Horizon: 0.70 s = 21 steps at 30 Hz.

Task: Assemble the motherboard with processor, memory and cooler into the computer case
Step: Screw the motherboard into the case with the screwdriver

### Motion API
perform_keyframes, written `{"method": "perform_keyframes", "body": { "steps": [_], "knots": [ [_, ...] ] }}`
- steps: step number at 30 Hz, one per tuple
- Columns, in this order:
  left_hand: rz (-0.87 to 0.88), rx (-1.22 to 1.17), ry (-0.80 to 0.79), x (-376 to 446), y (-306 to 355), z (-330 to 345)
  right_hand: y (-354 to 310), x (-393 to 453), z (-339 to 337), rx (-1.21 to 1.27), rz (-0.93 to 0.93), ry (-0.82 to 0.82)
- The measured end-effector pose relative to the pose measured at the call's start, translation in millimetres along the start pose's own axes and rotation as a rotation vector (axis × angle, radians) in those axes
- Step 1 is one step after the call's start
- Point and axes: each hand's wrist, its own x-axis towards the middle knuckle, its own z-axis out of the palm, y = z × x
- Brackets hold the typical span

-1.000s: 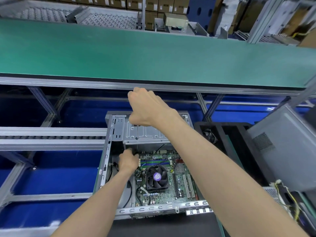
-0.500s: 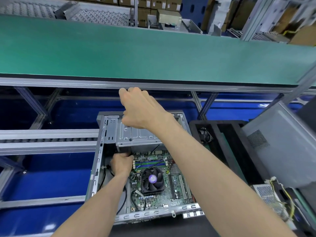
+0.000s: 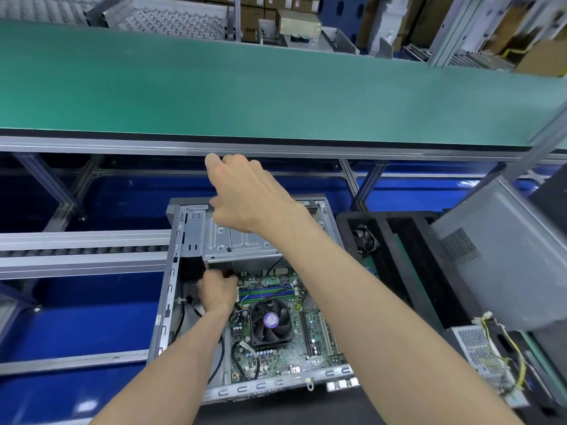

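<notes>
Head view. An open grey sheet-metal computer case lies on its side at the near centre, just this side of a long green conveyor belt that runs left to right across the far half of the scene. The green printed motherboard sits flat on the case floor, with a square black cooler fan bearing a purple hub label at its middle and blue and green memory slots just beyond the fan.

The left hand is down inside the case at the far left corner of the board, its fingers curled; what they hold, if anything, is hidden, though black cables trail close beside the wrist. The right hand hovers above the silver drive cage at the far end of the case, its fingers loosely bent and holding nothing.

By judgement, the board is light, stiff and fragile: it is best taken by its bare edges, or steadied by the cooler body, never by the slots or small components. The case is heavier and rigid, with thin folded rims that may be sharp; its frame rails offer the safest hold. A grey side panel leans at the right, above a power supply with yellow wires.
</notes>
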Motion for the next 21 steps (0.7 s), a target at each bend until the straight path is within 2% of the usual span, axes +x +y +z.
{"method": "perform_keyframes", "body": {
  "steps": [3, 8, 13, 18, 21],
  "knots": [
    [-0.007, -0.003, -0.001, -1, 1, -1, -2, 0, 4, -0.1, 0.047, 0.056],
    [-0.01, 0.001, -0.012, -2, 1, -1, 1, 1, -5, 0.069, 0.011, -0.048],
    [0.02, 0.037, -0.02, -1, 0, -1, 2, 1, 2, -0.045, 0.08, 0.033],
    [0.023, 0.039, -0.002, -1, 0, 0, 7, 6, -6, 0.062, 0.033, -0.076],
    [0.003, 0.026, 0.0, -2, 1, -1, 5, 4, -8, 0.088, 0.039, -0.088]
  ]
}}
